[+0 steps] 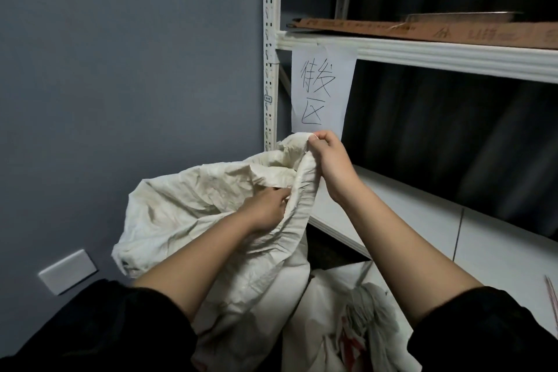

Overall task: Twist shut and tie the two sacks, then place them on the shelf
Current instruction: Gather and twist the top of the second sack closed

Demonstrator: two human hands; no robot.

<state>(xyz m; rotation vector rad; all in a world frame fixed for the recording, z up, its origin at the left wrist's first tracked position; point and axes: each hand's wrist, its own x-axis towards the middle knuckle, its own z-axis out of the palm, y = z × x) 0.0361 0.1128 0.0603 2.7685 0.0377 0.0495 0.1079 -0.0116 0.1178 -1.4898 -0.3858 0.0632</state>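
Note:
A crumpled off-white sack stands in front of me with its mouth open and slack. My right hand pinches the top edge of the mouth and lifts it near the paper sign. My left hand grips the fabric of the mouth lower down, fingers curled into the folds. A second white sack with red print stands lower right, its top gathered. The white shelf board lies just right of both sacks.
A white metal rack post rises behind the sack. A paper sign with handwriting hangs from the upper shelf beam, where flat cardboard lies. Grey wall with a white socket plate at left.

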